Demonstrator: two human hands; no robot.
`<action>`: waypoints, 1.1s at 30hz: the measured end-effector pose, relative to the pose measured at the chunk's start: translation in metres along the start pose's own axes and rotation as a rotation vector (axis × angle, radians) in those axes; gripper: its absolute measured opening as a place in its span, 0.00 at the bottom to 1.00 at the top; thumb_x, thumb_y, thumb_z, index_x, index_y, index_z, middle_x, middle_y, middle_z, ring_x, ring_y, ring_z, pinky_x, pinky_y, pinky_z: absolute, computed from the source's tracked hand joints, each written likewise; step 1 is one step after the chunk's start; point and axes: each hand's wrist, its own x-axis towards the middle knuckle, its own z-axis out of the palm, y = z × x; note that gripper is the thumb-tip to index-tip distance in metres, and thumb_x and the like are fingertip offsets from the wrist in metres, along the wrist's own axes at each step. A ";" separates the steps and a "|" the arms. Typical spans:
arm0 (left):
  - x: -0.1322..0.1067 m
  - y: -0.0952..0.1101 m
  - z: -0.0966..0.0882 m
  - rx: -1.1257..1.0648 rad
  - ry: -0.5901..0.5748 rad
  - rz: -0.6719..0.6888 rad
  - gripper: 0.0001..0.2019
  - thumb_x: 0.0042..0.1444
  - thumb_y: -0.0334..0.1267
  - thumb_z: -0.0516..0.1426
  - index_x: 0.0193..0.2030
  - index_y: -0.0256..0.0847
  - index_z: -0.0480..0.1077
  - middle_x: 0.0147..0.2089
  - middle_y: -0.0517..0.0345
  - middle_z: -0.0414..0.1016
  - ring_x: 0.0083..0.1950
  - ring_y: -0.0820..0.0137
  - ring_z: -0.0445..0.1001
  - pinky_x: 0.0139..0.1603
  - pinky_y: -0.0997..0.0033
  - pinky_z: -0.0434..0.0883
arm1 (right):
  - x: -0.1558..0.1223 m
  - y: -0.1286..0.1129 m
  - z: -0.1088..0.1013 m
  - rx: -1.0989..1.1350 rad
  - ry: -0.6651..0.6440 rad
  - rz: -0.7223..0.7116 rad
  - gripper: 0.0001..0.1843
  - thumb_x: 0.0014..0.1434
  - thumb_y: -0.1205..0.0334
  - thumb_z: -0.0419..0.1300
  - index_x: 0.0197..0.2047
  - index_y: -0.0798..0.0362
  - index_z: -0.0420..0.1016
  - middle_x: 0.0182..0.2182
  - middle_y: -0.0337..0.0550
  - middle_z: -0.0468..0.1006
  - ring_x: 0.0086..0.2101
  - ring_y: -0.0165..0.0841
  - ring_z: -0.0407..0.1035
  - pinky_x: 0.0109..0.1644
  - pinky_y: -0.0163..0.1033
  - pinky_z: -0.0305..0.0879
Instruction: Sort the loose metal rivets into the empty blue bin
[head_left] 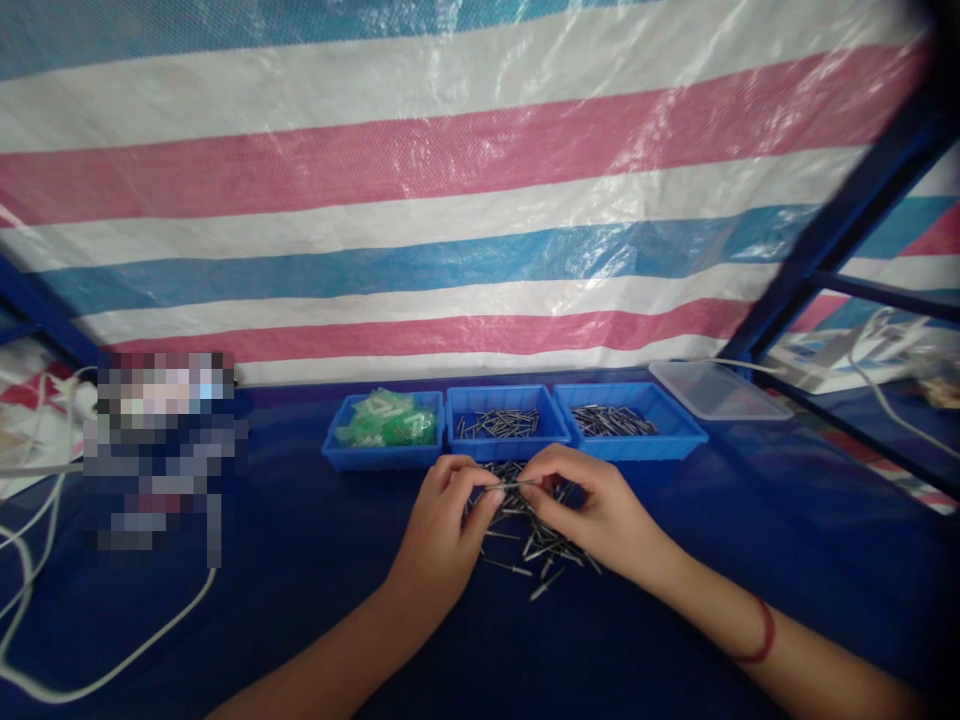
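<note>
pinching a single blind rivet (513, 485) from opposite ends, the left hand (448, 515) and the right hand (589, 500) meet low over the blue table (292, 570), each gripping it between thumb and forefinger, so that it lies nearly level in the gap between them. a loose heap of rivets (555, 540) spreads on the table just beneath the fingers, a few strays lying toward the near side. behind it three blue plastic bins stand side by side: the left bin (386, 459) holds green packets (390, 420), the middle bin (499, 449) and the right bin (637, 449) hold slim metal pieces. a clear plastic lid (724, 390) lies near the right bin, a red band (766, 632) circles the right forearm, and a striped tarpaulin (450, 180) hangs behind.
</note>
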 end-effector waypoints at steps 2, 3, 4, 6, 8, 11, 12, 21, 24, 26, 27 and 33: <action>0.000 -0.001 0.000 0.009 0.020 0.004 0.05 0.61 0.34 0.53 0.40 0.42 0.70 0.44 0.55 0.67 0.48 0.65 0.68 0.50 0.65 0.65 | 0.000 0.001 0.000 -0.048 -0.008 -0.036 0.05 0.58 0.65 0.57 0.34 0.51 0.74 0.29 0.42 0.76 0.32 0.33 0.69 0.37 0.39 0.66; 0.000 -0.001 0.000 0.010 0.028 0.007 0.05 0.61 0.33 0.53 0.40 0.42 0.70 0.44 0.55 0.67 0.48 0.66 0.68 0.50 0.65 0.65 | 0.000 0.002 0.001 -0.076 -0.013 -0.055 0.05 0.59 0.65 0.57 0.34 0.50 0.74 0.30 0.42 0.76 0.33 0.34 0.69 0.38 0.40 0.66; 0.000 -0.001 -0.001 0.011 0.032 0.010 0.05 0.61 0.33 0.53 0.40 0.42 0.70 0.44 0.55 0.68 0.48 0.66 0.68 0.50 0.65 0.65 | 0.000 0.002 0.002 -0.104 -0.022 -0.074 0.05 0.59 0.65 0.57 0.34 0.50 0.74 0.30 0.42 0.77 0.34 0.34 0.70 0.39 0.41 0.65; 0.000 0.000 -0.002 0.015 0.030 0.019 0.04 0.61 0.34 0.53 0.40 0.42 0.69 0.44 0.55 0.68 0.48 0.66 0.68 0.50 0.66 0.65 | 0.000 0.002 0.003 -0.149 -0.042 -0.104 0.05 0.59 0.65 0.56 0.35 0.50 0.74 0.30 0.42 0.77 0.34 0.34 0.70 0.40 0.42 0.65; 0.001 0.002 -0.004 0.029 0.003 0.033 0.05 0.61 0.35 0.54 0.42 0.42 0.68 0.45 0.55 0.68 0.48 0.65 0.68 0.50 0.66 0.65 | 0.001 0.002 0.002 -0.185 -0.044 -0.114 0.06 0.60 0.65 0.56 0.35 0.50 0.74 0.31 0.42 0.78 0.34 0.35 0.70 0.41 0.43 0.64; 0.002 0.004 -0.011 0.103 -0.080 0.058 0.11 0.61 0.39 0.54 0.49 0.42 0.66 0.48 0.53 0.69 0.50 0.63 0.67 0.51 0.62 0.64 | 0.004 0.008 -0.010 -0.274 0.080 -0.078 0.07 0.61 0.63 0.55 0.36 0.50 0.75 0.33 0.43 0.78 0.35 0.36 0.70 0.42 0.43 0.64; 0.003 0.005 -0.014 0.147 -0.120 0.067 0.12 0.61 0.40 0.54 0.51 0.42 0.65 0.49 0.53 0.69 0.50 0.62 0.67 0.51 0.61 0.63 | 0.006 0.012 -0.017 -0.328 0.149 -0.054 0.08 0.61 0.62 0.55 0.36 0.50 0.75 0.33 0.44 0.78 0.35 0.37 0.70 0.42 0.43 0.64; 0.003 0.003 -0.025 0.406 -0.435 0.179 0.11 0.58 0.42 0.58 0.47 0.46 0.71 0.48 0.55 0.70 0.48 0.60 0.66 0.44 0.61 0.62 | 0.013 0.052 -0.069 -1.016 0.287 0.230 0.15 0.58 0.53 0.55 0.40 0.53 0.78 0.30 0.49 0.78 0.33 0.45 0.69 0.31 0.43 0.58; 0.003 0.002 -0.022 0.449 -0.422 0.177 0.05 0.60 0.38 0.56 0.41 0.44 0.72 0.45 0.56 0.72 0.46 0.62 0.67 0.42 0.64 0.61 | 0.013 0.046 -0.060 -0.950 0.278 0.190 0.14 0.58 0.54 0.55 0.41 0.52 0.78 0.30 0.47 0.78 0.34 0.44 0.69 0.34 0.44 0.58; 0.004 0.001 -0.019 0.478 -0.407 0.172 0.04 0.61 0.37 0.55 0.39 0.43 0.72 0.44 0.56 0.72 0.45 0.63 0.67 0.40 0.65 0.60 | 0.012 0.037 -0.050 -0.865 0.243 0.104 0.13 0.59 0.56 0.55 0.39 0.52 0.78 0.30 0.46 0.78 0.34 0.42 0.69 0.37 0.45 0.59; 0.004 0.001 -0.017 0.495 -0.397 0.171 0.05 0.61 0.36 0.55 0.38 0.43 0.72 0.43 0.56 0.72 0.44 0.64 0.68 0.39 0.65 0.60 | 0.012 0.032 -0.045 -0.815 0.213 0.057 0.12 0.59 0.57 0.55 0.38 0.52 0.77 0.30 0.46 0.78 0.34 0.41 0.68 0.38 0.45 0.59; 0.005 0.000 -0.015 0.556 -0.380 0.175 0.06 0.61 0.40 0.56 0.37 0.42 0.71 0.41 0.56 0.73 0.42 0.64 0.68 0.38 0.65 0.59 | 0.006 0.012 -0.022 -0.552 -0.009 -0.090 0.07 0.59 0.62 0.57 0.34 0.51 0.76 0.32 0.44 0.77 0.35 0.38 0.68 0.42 0.45 0.61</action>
